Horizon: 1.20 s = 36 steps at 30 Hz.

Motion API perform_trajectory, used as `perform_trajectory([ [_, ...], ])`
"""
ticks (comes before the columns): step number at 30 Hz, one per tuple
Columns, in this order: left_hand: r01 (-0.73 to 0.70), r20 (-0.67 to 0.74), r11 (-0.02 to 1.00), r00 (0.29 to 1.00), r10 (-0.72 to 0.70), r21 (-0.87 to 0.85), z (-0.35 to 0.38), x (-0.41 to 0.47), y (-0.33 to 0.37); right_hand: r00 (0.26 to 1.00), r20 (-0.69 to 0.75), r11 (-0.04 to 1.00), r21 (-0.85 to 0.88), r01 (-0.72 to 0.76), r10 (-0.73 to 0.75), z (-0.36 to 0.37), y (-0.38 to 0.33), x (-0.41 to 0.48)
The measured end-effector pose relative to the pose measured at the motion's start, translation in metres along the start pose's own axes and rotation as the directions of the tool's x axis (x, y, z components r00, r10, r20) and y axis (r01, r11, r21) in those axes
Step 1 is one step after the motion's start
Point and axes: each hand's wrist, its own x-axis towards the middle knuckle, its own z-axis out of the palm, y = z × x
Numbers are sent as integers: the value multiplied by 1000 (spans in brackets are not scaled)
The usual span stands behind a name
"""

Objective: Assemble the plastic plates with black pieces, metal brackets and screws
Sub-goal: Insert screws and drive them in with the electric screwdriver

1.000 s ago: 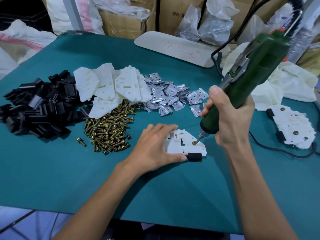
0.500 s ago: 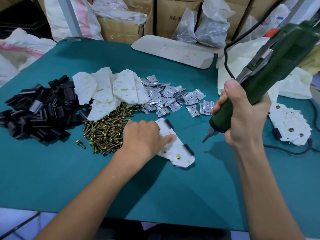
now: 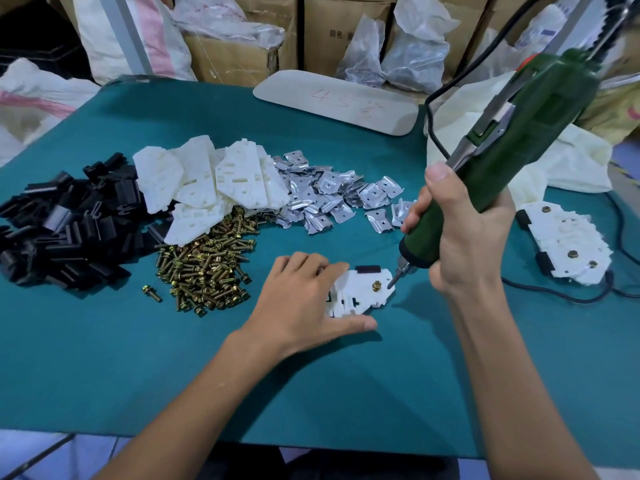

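Observation:
A white plastic plate (image 3: 363, 292) lies on the green table, a black piece (image 3: 368, 269) on its far edge and a brass screw (image 3: 376, 286) standing in it. My left hand (image 3: 304, 299) lies flat over the plate's left part, thumb along its near edge. My right hand (image 3: 460, 233) grips a green electric screwdriver (image 3: 502, 150), whose bit tip (image 3: 393, 284) hovers just right of the screw. Loose white plates (image 3: 207, 185), black pieces (image 3: 65, 220), brass screws (image 3: 204, 268) and metal brackets (image 3: 329, 199) sit in heaps behind.
Finished plates (image 3: 571, 244) are stacked at the right, with the tool's black cable (image 3: 554, 296) running beside them. A beige board (image 3: 336, 102) lies at the table's far edge. Boxes and bags stand behind the table. One stray screw (image 3: 151, 292) lies left of the screw heap.
My left hand turned the plate round, so its black piece now faces away. The screwdriver lifted off one screw, swung up, and came down beside another screw.

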Motion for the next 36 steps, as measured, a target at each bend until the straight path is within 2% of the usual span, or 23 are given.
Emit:
perform_trajectory([
  [6,-10,-100,999,995,5,-50,13,-3,2,999,-48,1000,-5,-10,10,2,9,2],
  [14,-21,-129,998,992,13,-62,15,-4,2,999,-52,1000,-29,-5,3,4,22,3],
  [36,0,-99,996,995,-10,-94,12,-5,3,998,29,987,-146,60,-57,11,26,-6],
])
